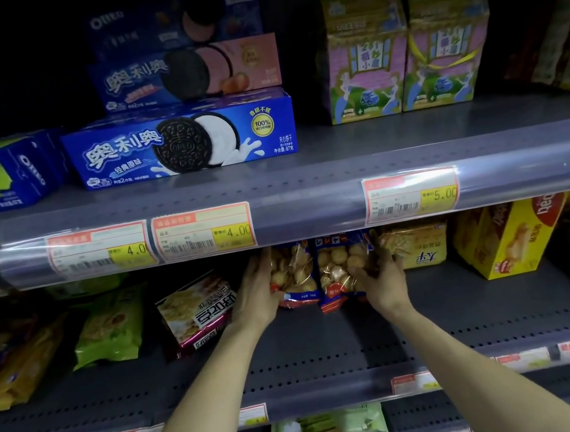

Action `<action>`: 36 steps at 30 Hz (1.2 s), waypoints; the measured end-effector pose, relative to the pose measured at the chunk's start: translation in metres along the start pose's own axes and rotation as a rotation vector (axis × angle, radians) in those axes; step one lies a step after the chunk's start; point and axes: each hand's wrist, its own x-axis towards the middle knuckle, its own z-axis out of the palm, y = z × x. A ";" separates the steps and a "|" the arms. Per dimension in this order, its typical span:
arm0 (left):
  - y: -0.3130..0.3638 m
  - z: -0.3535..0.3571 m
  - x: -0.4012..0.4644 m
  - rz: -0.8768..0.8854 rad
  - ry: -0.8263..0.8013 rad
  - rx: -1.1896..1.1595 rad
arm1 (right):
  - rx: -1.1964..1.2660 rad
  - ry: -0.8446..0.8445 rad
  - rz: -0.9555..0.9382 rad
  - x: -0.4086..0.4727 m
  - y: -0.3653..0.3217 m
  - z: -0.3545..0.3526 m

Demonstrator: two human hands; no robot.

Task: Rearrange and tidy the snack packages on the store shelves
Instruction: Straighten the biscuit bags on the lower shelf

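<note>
Two clear bags of round biscuits point(316, 272) stand side by side at the back of the middle shelf point(332, 342). The left hand point(256, 294) lies with straight fingers against the left bag's side; the right hand point(383, 275) curls its fingers round the right bag's edge. A yellow box point(505, 238) sits to the right, a cracker pack point(197, 310) and a green bag point(111, 325) to the left. On the dim upper shelf point(379, 161), blue cookie boxes point(183, 140) are stacked beside two pink cartons point(406, 49). The bags' tops are hidden behind the price rail point(312, 208).
</note>
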 end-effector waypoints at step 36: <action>-0.043 -0.061 -0.049 -0.024 0.005 0.176 | -0.449 0.206 -0.048 -0.029 -0.030 0.031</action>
